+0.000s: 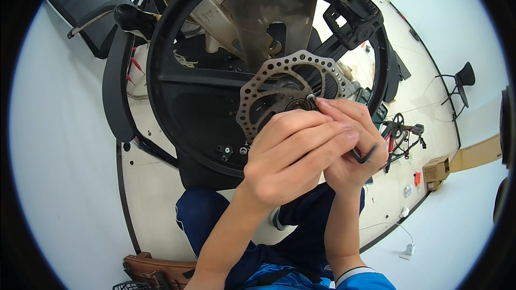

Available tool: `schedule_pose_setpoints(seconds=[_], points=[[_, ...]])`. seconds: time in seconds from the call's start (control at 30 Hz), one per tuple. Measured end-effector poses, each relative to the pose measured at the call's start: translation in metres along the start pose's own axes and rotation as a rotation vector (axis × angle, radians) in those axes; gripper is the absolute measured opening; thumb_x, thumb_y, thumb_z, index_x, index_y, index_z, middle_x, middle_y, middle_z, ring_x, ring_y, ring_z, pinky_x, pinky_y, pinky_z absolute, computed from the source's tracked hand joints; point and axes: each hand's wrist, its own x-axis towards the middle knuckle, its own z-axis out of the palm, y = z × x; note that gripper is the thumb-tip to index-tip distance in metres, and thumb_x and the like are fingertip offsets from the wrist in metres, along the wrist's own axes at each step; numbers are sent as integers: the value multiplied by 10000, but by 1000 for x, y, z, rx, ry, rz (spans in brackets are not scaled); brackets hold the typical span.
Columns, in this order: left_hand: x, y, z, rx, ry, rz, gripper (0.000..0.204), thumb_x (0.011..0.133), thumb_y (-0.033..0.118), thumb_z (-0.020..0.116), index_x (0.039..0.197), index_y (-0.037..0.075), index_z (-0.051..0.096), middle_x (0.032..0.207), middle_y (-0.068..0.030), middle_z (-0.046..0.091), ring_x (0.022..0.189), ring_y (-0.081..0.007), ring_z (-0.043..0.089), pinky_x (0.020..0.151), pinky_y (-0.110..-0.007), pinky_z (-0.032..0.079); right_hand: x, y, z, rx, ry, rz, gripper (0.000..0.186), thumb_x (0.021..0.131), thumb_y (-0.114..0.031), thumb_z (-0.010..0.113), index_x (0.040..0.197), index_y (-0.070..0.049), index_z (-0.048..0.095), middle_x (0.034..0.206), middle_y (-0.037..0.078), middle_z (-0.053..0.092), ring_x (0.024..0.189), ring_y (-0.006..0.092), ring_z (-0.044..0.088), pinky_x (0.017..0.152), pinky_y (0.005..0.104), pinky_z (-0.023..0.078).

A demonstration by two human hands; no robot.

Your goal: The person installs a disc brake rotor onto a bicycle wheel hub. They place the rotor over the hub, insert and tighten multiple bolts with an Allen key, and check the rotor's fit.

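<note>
A black wheel (185,78) with a perforated metal brake disc rotor (249,96) at its middle stands before me. Over the rotor's lower right part, both hands are close together. My right hand (357,129) is closed around a black hex key (366,156), whose bent end sticks out by the palm. At its fingertips a small bolt (310,98) shows near the rotor's hub; whether it sits in a hole I cannot tell. My left hand (290,153) is closed, its fingers against the right hand's; what they pinch is hidden.
A pedal (352,19) on its crank juts over the wheel's upper right. Small metal parts (227,151) lie at the wheel's lower left. A black chair (91,5) stands at far left, a cardboard box (436,169) and bike parts (399,137) on the floor at right.
</note>
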Motion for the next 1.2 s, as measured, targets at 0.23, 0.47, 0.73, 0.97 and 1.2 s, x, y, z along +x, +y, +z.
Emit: schedule_pose_setpoints(seconds=[0.23,0.47,0.73,0.97,1.2], points=[[-3,-1,6,7,95,-7,374,701,-46,835,1062,33,777,946,-71,765,892,-251,702,775,-330,600,-6,-4,7,41,89,83,290,735,28,754,1024,48,773,984,165,776,862,283,743,776,348,596],[3,7,0,6,-74,29,321,699,-63,804,1010,15,798,982,-101,776,971,-254,731,821,-342,629,2,-8,-4,-59,-44,10,398,670,43,730,1063,23,791,1013,121,790,943,285,734,852,353,572],[0,11,-2,22,77,-58,256,714,-124,820,905,34,754,912,-79,760,909,-265,726,760,-343,626,1,-7,3,-40,16,58,269,773,49,726,1033,23,788,953,109,780,912,284,736,788,333,600],[5,5,-3,-57,-54,-18,279,732,-132,756,980,-7,781,981,-127,762,945,-294,726,787,-346,622,2,-4,3,-77,-13,-3,262,754,-4,750,1011,31,787,1004,124,784,907,273,720,801,340,596],[-1,6,0,-16,7,-12,277,725,-104,812,984,-10,783,950,-127,782,917,-282,759,821,-346,643,4,8,9,-244,-38,-49,325,700,4,788,1025,2,787,1001,105,758,889,253,686,773,329,568]])
